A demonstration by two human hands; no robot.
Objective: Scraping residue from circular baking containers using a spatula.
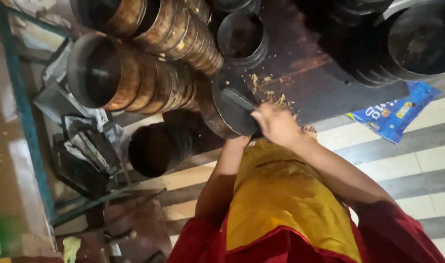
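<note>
My right hand [277,124] grips a flat metal scraper [238,100] whose blade lies against the inside of a dark round baking pan [227,114]. The pan is tilted up on its edge in front of my yellow apron [281,195]. My left forearm reaches up to the pan's lower rim. My left hand [239,141] is mostly hidden behind the pan and seems to hold it from below. Pale crumbs [271,92] lie scattered on the dark board [310,83] just beyond the pan.
Stacks of rusty round tins [149,83] lie on their sides at the upper left, with a dark stack [159,148] below them. A single tin [242,36] and more dark pans [412,39] sit further on. A blue packet [393,112] lies on the striped floor. A teal metal frame [22,107] runs along the left.
</note>
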